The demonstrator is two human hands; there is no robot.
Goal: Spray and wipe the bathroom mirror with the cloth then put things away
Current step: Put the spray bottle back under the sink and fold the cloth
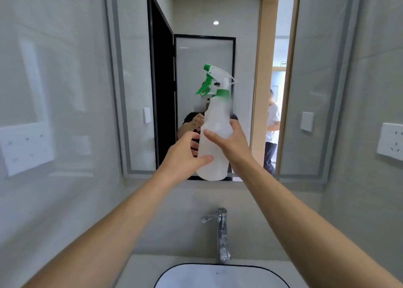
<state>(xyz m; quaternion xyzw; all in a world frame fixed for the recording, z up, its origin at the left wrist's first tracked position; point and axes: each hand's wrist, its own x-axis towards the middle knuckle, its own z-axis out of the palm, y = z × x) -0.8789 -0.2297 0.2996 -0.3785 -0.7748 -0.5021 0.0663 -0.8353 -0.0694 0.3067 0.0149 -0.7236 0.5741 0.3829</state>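
- Translucent white plastic spray bottle with green-and-white trigger head is upright, held by both hands.
- Right hand wraps its upper body. Left hand clasps the lower part, thumb in front.
- Trigger is untouched.
- Bottle is before the large rectangular wall mirror, above the chrome faucet.
- Progress: early. Spray, wipe and stow all look pending; no cloth in view.
- Fill level is unreadable through the cloudy wall.

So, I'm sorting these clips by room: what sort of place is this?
Most likely a bathroom: a wall mirror hangs above a white basin with a chrome tap, between grey tiled walls. The left hand and right hand hold a spray bottle before the mirror.
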